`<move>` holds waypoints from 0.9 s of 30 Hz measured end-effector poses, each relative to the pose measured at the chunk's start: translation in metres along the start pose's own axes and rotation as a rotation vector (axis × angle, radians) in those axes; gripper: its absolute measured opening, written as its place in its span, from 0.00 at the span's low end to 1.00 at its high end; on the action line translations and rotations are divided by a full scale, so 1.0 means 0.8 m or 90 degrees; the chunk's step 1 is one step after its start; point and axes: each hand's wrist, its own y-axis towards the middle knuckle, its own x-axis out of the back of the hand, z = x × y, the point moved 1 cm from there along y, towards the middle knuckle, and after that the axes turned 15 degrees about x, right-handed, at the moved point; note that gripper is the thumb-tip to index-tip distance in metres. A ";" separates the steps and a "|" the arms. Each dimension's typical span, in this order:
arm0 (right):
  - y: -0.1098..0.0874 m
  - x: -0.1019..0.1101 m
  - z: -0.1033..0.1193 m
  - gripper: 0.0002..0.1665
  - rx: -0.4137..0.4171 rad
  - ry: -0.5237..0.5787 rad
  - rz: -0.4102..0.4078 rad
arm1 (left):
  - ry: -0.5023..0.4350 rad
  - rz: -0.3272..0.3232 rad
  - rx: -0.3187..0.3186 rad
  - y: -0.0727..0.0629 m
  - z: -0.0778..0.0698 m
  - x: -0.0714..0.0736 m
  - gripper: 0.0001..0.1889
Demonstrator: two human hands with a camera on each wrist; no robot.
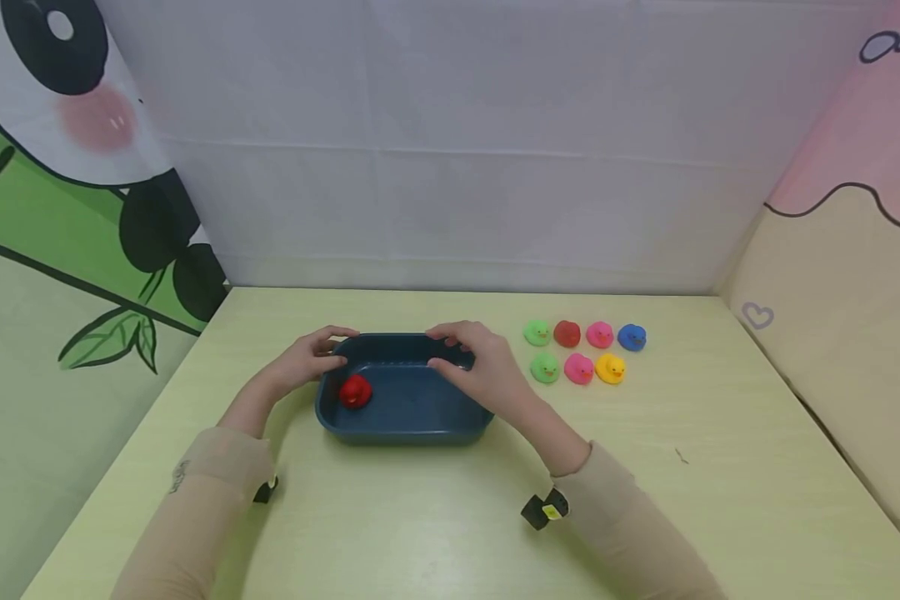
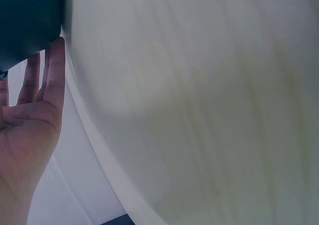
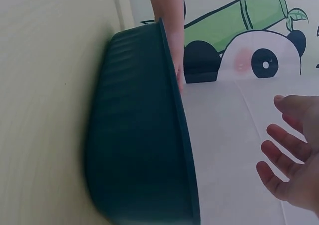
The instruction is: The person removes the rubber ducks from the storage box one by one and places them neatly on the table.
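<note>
A dark blue rectangular basin (image 1: 412, 408) stands on the table with a red rubber duck (image 1: 356, 391) inside, near its left wall. At the basin's upper left corner, my left hand (image 1: 309, 360) holds the rim, thumb over the edge and fingers along the outside. The left wrist view shows that hand's fingers (image 2: 57, 70) against the basin's outer wall. Above the basin's right end hovers my right hand (image 1: 487, 367), thumb and fingers spread apart. In the right wrist view, the right hand (image 3: 299, 155) is apart from the basin (image 3: 139, 130) and holds nothing.
Right of the basin, several rubber ducks stand in two rows: green (image 1: 537, 332), red (image 1: 567, 334), pink (image 1: 599, 335) and blue (image 1: 632, 337) behind; green (image 1: 544, 367), pink (image 1: 579, 368) and yellow (image 1: 611, 368) in front. A white cloth wall (image 1: 457, 208) rises behind the table (image 1: 420, 533).
</note>
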 end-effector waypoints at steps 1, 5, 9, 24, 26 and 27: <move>0.001 -0.004 0.000 0.22 0.000 0.000 0.005 | -0.001 0.000 0.000 0.000 0.000 0.000 0.25; 0.002 -0.020 0.003 0.23 -0.007 0.007 0.020 | -0.004 0.001 0.000 0.000 -0.001 0.000 0.25; 0.004 -0.035 0.005 0.25 -0.017 0.026 0.031 | -0.002 0.003 -0.001 0.001 0.000 0.001 0.25; 0.014 -0.089 0.007 0.29 -0.055 0.060 0.137 | 0.003 0.008 -0.001 0.000 0.001 0.000 0.25; 0.017 -0.095 0.007 0.29 -0.062 0.066 0.152 | 0.004 0.006 0.002 -0.001 0.001 0.000 0.25; 0.018 -0.098 0.006 0.30 -0.067 0.069 0.160 | 0.002 0.006 0.003 -0.002 0.000 0.000 0.25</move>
